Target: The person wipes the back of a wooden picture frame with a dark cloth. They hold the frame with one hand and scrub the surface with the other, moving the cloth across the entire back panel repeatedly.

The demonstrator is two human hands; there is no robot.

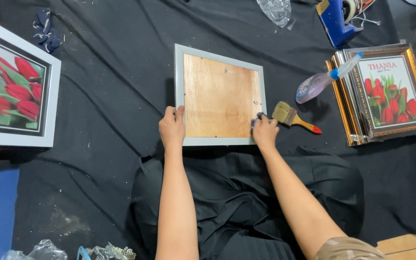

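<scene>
Arms outstretched, my left hand [172, 127] and right hand [264, 131] grip the centre-frame picture frame [220, 96], face-down, plywood back showing.

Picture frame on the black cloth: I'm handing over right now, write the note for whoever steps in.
Left hand: grips the near left corner of the silver picture frame, thumb on its rim.
Right hand: at the near right corner, fingers closed on a small dark tool; what kind it is cannot be told.
The frame lies face down on the black cloth, plywood backing seated in it.
The paintbrush and spray bottle lie right of the frame, untouched.
Finished tulip-print frames: a stack at right, one white frame at left.
Left: whether the backing is fully fastened cannot be seen; check the edges.
</scene>
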